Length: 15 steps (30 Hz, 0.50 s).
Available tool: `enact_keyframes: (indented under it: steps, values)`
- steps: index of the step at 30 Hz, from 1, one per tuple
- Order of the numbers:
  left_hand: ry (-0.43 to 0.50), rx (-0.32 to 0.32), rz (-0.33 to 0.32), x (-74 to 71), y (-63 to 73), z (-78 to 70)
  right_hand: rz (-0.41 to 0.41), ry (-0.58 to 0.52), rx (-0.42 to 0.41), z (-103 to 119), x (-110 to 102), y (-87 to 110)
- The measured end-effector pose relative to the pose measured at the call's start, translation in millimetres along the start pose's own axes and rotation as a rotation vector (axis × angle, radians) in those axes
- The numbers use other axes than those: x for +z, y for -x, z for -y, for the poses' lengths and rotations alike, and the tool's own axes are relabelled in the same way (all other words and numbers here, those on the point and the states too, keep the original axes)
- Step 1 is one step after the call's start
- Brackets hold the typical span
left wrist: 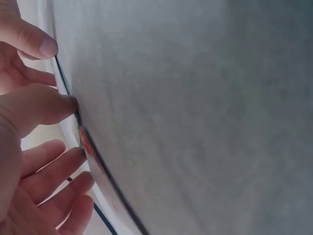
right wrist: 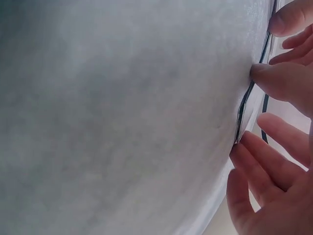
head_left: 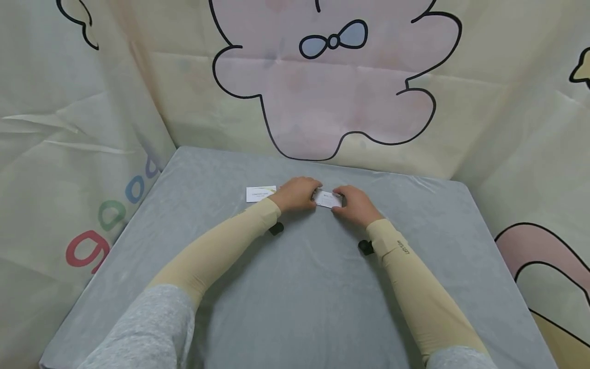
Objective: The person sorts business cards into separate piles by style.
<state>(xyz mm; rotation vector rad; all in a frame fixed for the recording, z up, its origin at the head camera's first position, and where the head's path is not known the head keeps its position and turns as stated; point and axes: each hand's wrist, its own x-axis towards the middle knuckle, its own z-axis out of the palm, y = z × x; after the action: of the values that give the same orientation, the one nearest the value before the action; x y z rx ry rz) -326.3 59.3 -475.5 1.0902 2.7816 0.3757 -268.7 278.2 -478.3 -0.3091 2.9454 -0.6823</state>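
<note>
A small white card (head_left: 328, 199) with faint print lies between my two hands near the far middle of the grey table. Its left end is pinched by my left hand (head_left: 296, 195), the thumb on the near side. At the right end my right hand (head_left: 357, 206) pinches it between thumb and fingers. In both wrist views the card shows nearly edge-on, as a thin dark line between the two thumbs. Beside my left hand lies another white card (head_left: 259, 193), printed and flat, partly covered by that hand.
The grey cloth-covered table (head_left: 295, 287) stretches toward me. Behind it hangs a cream curtain (head_left: 184, 97) with cartoon outlines, and further curtains stand at left and right. Small black wrist devices sit beneath both cuffs.
</note>
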Motion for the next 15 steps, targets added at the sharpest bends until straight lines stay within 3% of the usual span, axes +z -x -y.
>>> enact_keyframes:
  steps: [8,15]
  values:
    - [-0.006,0.006,-0.019,0.3,-2.7,-5.1,0.021,0.018,-0.001,-2.3,-9.9,0.2]
    - [-0.002,0.030,-0.028,2.1,-2.4,-8.0,-0.001,0.005,-0.001,-9.5,-6.4,6.5]
